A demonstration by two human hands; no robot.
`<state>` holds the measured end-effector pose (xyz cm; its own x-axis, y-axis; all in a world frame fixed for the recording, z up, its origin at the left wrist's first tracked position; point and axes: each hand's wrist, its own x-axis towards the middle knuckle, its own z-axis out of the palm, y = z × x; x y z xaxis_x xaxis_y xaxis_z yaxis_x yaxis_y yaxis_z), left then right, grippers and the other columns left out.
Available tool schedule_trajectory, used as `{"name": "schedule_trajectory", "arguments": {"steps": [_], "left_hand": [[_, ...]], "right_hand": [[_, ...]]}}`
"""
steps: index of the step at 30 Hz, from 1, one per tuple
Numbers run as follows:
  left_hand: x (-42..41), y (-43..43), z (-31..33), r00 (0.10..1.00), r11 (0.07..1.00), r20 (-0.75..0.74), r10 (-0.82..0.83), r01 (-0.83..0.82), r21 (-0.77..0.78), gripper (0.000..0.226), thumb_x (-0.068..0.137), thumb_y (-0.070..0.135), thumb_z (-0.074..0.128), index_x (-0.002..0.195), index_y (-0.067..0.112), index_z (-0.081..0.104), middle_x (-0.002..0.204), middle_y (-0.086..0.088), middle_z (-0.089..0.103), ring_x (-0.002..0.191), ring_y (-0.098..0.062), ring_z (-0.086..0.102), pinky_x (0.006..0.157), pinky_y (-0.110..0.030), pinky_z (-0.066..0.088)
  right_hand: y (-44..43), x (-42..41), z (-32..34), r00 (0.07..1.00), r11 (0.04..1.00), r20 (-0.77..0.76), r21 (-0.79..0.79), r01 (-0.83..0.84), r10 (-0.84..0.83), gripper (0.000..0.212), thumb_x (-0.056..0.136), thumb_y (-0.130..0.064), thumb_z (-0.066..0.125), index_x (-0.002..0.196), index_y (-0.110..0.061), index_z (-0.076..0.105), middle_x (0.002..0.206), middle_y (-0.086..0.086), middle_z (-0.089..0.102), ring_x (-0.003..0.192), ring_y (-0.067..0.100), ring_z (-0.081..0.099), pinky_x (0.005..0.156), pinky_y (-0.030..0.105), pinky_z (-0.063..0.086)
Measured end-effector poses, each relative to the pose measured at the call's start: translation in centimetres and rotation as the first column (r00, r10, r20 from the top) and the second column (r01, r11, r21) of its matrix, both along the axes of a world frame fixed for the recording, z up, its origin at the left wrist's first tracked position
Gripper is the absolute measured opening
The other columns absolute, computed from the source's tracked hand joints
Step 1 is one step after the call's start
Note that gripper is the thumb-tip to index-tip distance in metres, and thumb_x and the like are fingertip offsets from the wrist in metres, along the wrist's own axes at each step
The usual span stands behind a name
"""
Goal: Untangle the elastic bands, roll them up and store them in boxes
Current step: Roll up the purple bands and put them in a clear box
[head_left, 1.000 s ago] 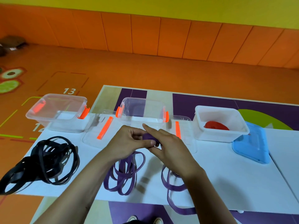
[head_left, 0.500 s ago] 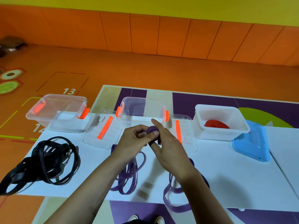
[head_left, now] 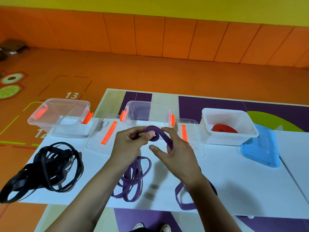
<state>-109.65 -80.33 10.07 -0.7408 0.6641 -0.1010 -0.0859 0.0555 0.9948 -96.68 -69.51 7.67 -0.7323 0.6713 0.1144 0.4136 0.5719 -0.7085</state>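
My left hand (head_left: 129, 144) pinches a small rolled coil of the purple band (head_left: 154, 133) above the white table. My right hand (head_left: 175, 151) holds the same band where it arcs off the coil and passes under its fingers. The loose rest of the purple band (head_left: 133, 180) lies in loops on the table below both hands. A tangled black band (head_left: 48, 166) lies at the left. A red rolled band (head_left: 223, 128) sits in the white box (head_left: 229, 139). Two clear boxes (head_left: 60, 114) (head_left: 147, 111) with orange clips stand open at the back.
Two clear lids (head_left: 103, 136) (head_left: 189, 131) with orange strips lie flat between the boxes. A blue lid (head_left: 261, 148) leans beside the white box at the right. The white table (head_left: 242, 181) ends near my shoes; orange floor lies beyond.
The purple coil has been turned further and a length of band now arcs over it into my right hand. The loose loops on the table have been drawn in slightly.
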Motion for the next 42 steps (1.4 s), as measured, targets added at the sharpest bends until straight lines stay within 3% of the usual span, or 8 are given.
{"name": "schedule_trajectory", "arguments": {"steps": [8,12,18,22,25,33,38,42], "left_hand": [[2.2,1.0,0.1,0.987,0.994,0.134,0.088,-0.096,0.052,0.011,0.091,0.016,0.075,0.101,0.013,0.077,0.092,-0.006,0.079,0.086,-0.018,0.076,0.081,-0.028,0.061],[0.3,0.3,0.3,0.986,0.985,0.097,-0.136,0.145,-0.092,0.016,0.092,0.022,0.073,0.104,0.011,0.074,0.094,-0.009,0.078,0.088,-0.025,0.075,0.084,-0.039,0.062],[-3.1,-0.7,1.6,0.855,0.841,-0.158,-0.493,0.422,-0.340,0.015,0.085,0.028,0.082,0.100,0.028,0.080,0.096,0.002,0.077,0.080,-0.027,0.073,0.077,-0.033,0.061],[-2.7,-0.4,1.3,0.876,0.889,-0.219,-0.429,0.368,-0.272,0.017,0.082,0.021,0.084,0.098,0.027,0.081,0.095,0.003,0.077,0.077,-0.027,0.071,0.075,-0.032,0.060],[-1.9,-0.2,0.7,0.928,0.945,-0.190,-0.321,0.300,-0.130,0.019,0.082,0.017,0.082,0.101,0.021,0.080,0.096,-0.003,0.077,0.084,-0.024,0.074,0.080,-0.029,0.060],[0.2,0.5,0.2,0.980,0.979,0.105,-0.170,0.156,0.129,0.022,0.090,0.006,0.072,0.112,0.003,0.072,0.111,-0.024,0.071,0.098,-0.032,0.074,0.091,-0.040,0.060],[-0.3,-0.4,0.8,0.946,0.945,-0.036,-0.323,0.319,-0.075,0.020,0.094,0.011,0.071,0.115,0.013,0.070,0.113,-0.007,0.070,0.091,-0.029,0.075,0.082,-0.036,0.063],[-1.5,-1.1,2.6,0.821,0.870,-0.336,-0.462,0.344,-0.354,0.024,0.090,0.021,0.077,0.110,0.032,0.071,0.099,0.015,0.071,0.070,-0.022,0.070,0.061,-0.025,0.055]], "right_hand": [[-1.2,-0.7,0.3,0.997,0.983,0.012,0.168,0.077,-0.080,0.046,0.099,-0.053,0.050,0.142,-0.043,0.038,0.085,-0.016,0.054,0.083,0.015,0.063,0.073,0.033,0.049],[0.4,0.5,0.5,0.989,0.982,0.124,0.165,-0.097,0.077,0.053,0.102,-0.054,0.046,0.152,-0.045,0.031,0.080,-0.020,0.044,0.074,0.006,0.047,0.070,0.029,0.043],[1.3,1.3,0.6,0.933,0.943,0.229,0.119,-0.311,0.279,0.065,0.100,-0.054,0.052,0.154,-0.058,0.014,0.122,-0.010,0.064,0.099,0.010,0.060,0.089,0.033,0.052],[1.4,1.4,0.3,0.972,0.974,0.082,0.017,-0.224,0.222,0.063,0.094,-0.044,0.067,0.148,-0.054,0.037,0.100,-0.014,0.062,0.085,0.008,0.055,0.081,0.025,0.050],[1.5,1.6,0.5,0.984,0.941,-0.133,-0.301,-0.153,0.117,0.040,0.090,-0.029,0.074,0.126,-0.043,0.062,0.093,-0.009,0.068,0.084,0.012,0.062,0.083,0.029,0.054],[-0.2,0.9,1.3,0.911,0.826,-0.401,-0.542,-0.155,-0.092,0.012,0.098,-0.023,0.066,0.107,-0.028,0.073,0.082,-0.008,0.069,0.069,0.009,0.056,0.070,0.021,0.050],[1.7,2.0,1.7,0.962,0.872,-0.249,-0.441,-0.213,0.109,0.013,0.098,-0.023,0.068,0.107,-0.028,0.075,0.082,-0.014,0.071,0.073,0.001,0.060,0.073,0.014,0.045],[2.6,2.2,2.4,0.965,0.887,-0.113,-0.380,-0.262,0.237,0.016,0.091,-0.034,0.076,0.108,-0.034,0.077,0.089,-0.002,0.073,0.078,0.014,0.062,0.072,0.031,0.047]]}}
